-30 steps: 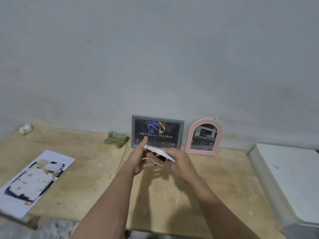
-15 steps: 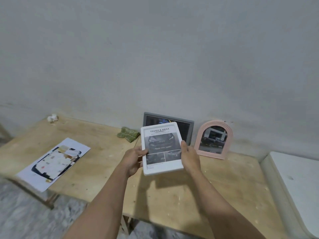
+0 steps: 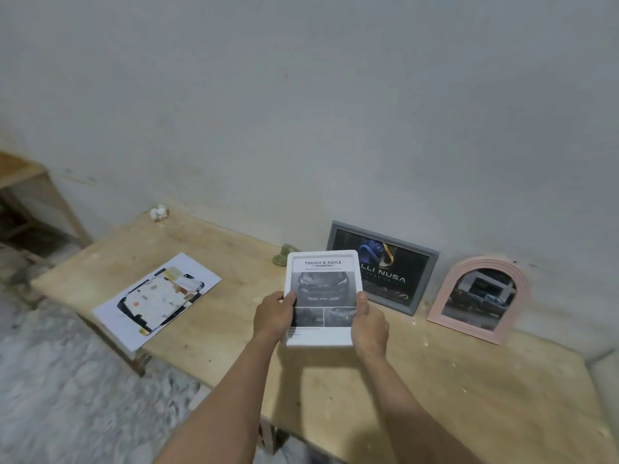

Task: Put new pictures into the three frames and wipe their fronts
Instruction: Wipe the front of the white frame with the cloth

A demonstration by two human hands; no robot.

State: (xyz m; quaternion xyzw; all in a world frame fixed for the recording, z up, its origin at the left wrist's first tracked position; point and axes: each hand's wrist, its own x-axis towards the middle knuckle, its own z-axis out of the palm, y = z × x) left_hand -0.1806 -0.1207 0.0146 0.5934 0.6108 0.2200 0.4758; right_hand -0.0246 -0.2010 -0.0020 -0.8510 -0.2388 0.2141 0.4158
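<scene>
I hold a white frame (image 3: 322, 283) upright above the wooden table (image 3: 435, 390), its front facing me with a grey car picture headed "TOUGH & AGILE". My left hand (image 3: 274, 314) grips its left edge and my right hand (image 3: 368, 321) grips its right edge. Behind it a grey frame (image 3: 400, 272) with a dark logo picture leans on the wall, partly hidden by the white frame. A pink arched frame (image 3: 480, 298) with a street photo leans on the wall to its right. A green cloth (image 3: 280, 256) lies by the wall, mostly hidden.
A printed sheet (image 3: 157, 298) lies flat on the table's left part. A small white crumpled wad (image 3: 158, 212) sits at the far left corner by the wall. A wooden stand (image 3: 30, 192) is at the left. A white surface edge (image 3: 603, 366) shows at right.
The white frame was turned from edge-on to front-facing and is held a little to the left. The view swung to the right and down, so the table's left end shows.
</scene>
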